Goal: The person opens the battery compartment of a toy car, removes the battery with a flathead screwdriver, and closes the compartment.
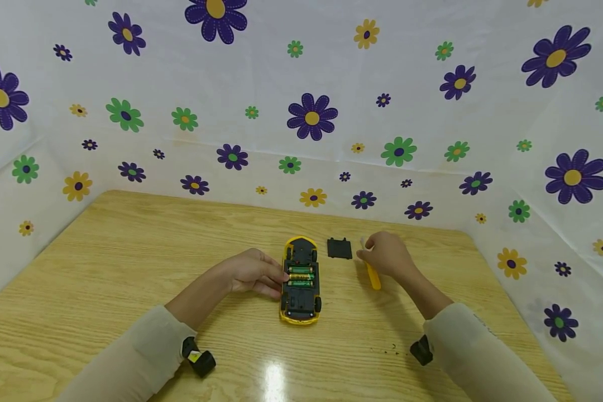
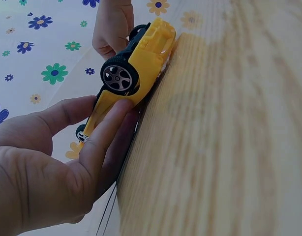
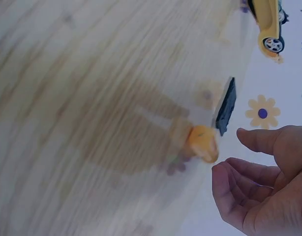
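Observation:
A yellow toy car [image 1: 300, 304] lies upside down on the table, its black underside up. Several green-and-gold batteries [image 1: 301, 277] sit side by side in its uncovered compartment. My left hand [image 1: 253, 272] holds the car by its left side, with the thumb at the compartment's edge and fingers along the yellow body. Right of the car, a black battery cover [image 1: 339, 248] rests flat. My right hand [image 1: 388, 255] is over an orange-handled screwdriver [image 1: 373, 276] on the table. In the right wrist view its thumb and fingers are apart, beside the screwdriver handle [image 3: 204, 143], holding nothing.
Small dark bits, perhaps screws [image 1: 392, 350], lie on the wooden table [image 1: 181, 234] near my right sleeve. A white flower-patterned cloth [image 1: 261, 84] hangs behind the table and along both sides.

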Motion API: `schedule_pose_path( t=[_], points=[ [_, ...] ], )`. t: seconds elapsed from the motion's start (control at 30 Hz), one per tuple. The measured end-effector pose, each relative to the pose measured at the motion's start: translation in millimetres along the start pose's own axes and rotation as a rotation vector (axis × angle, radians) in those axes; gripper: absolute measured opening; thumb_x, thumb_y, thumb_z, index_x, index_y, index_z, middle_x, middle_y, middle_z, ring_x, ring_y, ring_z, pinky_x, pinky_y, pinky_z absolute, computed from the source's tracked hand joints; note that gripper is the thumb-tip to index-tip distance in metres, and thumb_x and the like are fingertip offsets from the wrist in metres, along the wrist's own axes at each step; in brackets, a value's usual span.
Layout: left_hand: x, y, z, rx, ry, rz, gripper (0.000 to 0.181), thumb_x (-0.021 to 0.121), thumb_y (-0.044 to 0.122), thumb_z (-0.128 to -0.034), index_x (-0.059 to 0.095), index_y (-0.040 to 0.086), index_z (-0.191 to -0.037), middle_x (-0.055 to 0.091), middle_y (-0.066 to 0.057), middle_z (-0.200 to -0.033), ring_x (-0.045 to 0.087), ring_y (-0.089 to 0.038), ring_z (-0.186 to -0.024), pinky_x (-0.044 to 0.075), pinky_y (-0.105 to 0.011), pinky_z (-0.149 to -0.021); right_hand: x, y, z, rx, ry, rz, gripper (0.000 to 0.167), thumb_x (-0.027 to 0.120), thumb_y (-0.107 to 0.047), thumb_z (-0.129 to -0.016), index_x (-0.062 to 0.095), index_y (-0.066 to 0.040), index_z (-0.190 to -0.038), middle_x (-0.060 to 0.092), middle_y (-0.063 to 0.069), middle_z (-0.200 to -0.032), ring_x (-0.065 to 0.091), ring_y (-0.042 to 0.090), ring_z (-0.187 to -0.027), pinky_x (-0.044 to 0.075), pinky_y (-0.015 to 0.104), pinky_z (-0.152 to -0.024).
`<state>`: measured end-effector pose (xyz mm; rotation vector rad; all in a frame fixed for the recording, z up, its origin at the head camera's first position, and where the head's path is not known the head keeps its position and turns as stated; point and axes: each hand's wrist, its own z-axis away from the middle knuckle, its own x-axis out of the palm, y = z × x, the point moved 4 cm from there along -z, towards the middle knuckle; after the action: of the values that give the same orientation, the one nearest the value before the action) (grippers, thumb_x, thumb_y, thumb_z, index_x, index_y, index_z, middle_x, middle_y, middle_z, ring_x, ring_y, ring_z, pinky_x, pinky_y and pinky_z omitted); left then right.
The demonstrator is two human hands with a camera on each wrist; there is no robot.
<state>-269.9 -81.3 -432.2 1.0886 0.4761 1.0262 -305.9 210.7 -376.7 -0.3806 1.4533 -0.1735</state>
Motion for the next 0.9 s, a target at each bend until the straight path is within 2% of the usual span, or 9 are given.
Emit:
schedule_pose_path(
  t=[0.17, 0.33, 0.5, 0.67, 0.9],
  points=[
    [-0.3, 0.3, 0.4, 0.001, 0.001, -0.001, 0.027, 0.069, 0.0, -0.0951, 0.065, -0.014, -0.118, 0.07, -0.022, -0.108, 0.073, -0.03, -0.092, 0.064, -0.042, -0.086, 0.1, -14.3, 1.0, -0.042, 0.008, -0.03, 0.036, 0.072, -0.025, -0.097, 0.073, 0.006, -0.115, 0.073, 0.02, -0.108, 0.07, 0.028, -0.088, 0.063, 0.042, -0.075],
    [0.6, 1.2, 0.2, 0.006, -0.006, -0.004, 0.026, 0.069, -0.001, -0.0949, 0.066, -0.014, -0.117, 0.07, -0.021, -0.106, 0.073, -0.029, -0.091, 0.064, -0.042, -0.086, 2.0, -29.3, 4.2, -0.092, 0.009, -0.042, 0.034, 0.074, -0.025, -0.096, 0.074, 0.003, -0.114, 0.074, 0.014, -0.1, 0.068, 0.024, -0.082, 0.062, 0.039, -0.07],
    [0.4, 0.8, 0.1, 0.001, 0.0, -0.002, 0.026, 0.069, 0.0, -0.0946, 0.066, -0.013, -0.116, 0.07, -0.022, -0.106, 0.073, -0.029, -0.09, 0.064, -0.041, -0.086, 5.9, -43.4, 8.6, -0.154, 0.012, -0.049, 0.032, 0.074, -0.024, -0.096, 0.074, 0.002, -0.115, 0.074, 0.013, -0.1, 0.069, 0.025, -0.087, 0.063, 0.043, -0.078],
    [0.4, 0.5, 0.2, 0.0, 0.003, 0.0, 0.024, 0.07, 0.0, -0.0943, 0.067, -0.012, -0.115, 0.071, -0.022, -0.105, 0.073, -0.029, -0.09, 0.065, -0.041, -0.085, 8.9, -59.2, 15.4, -0.244, -0.006, -0.076, 0.028, 0.074, -0.021, -0.097, 0.074, 0.0, -0.115, 0.074, 0.01, -0.1, 0.069, 0.024, -0.091, 0.062, 0.043, -0.081],
    [-0.3, 0.5, 1.6, -0.003, -0.004, -0.006, 0.025, 0.07, 0.001, -0.0951, 0.067, -0.012, -0.117, 0.071, -0.021, -0.106, 0.073, -0.028, -0.09, 0.065, -0.04, -0.085, 13.1, -76.1, 21.4, -0.378, -0.039, -0.1, 0.024, 0.073, -0.017, -0.097, 0.074, -0.001, -0.115, 0.073, 0.003, -0.094, 0.066, 0.016, -0.083, 0.06, 0.035, -0.074]
  ],
)
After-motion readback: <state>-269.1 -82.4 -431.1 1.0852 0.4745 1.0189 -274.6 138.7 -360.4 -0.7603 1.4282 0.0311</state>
